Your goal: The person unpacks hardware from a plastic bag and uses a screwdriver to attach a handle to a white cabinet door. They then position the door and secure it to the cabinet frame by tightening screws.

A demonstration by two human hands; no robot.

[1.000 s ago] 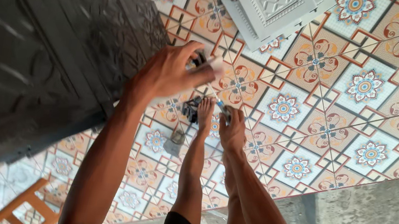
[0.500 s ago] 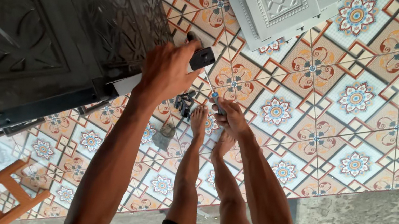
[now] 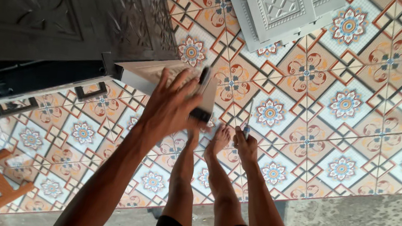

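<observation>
Head view: left hand (image 3: 173, 107) grasping dark handle fitting (image 3: 203, 95); right hand (image 3: 244, 145) gripping thin screwdriver (image 3: 248, 122).

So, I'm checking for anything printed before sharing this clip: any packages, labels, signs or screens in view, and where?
None show: no package, label, sign or screen.
Left hand: holds a small dark flat object, its face blurred, against the pale door edge.
Right hand: holds a thin blue-handled tool over the patterned tiles.
</observation>
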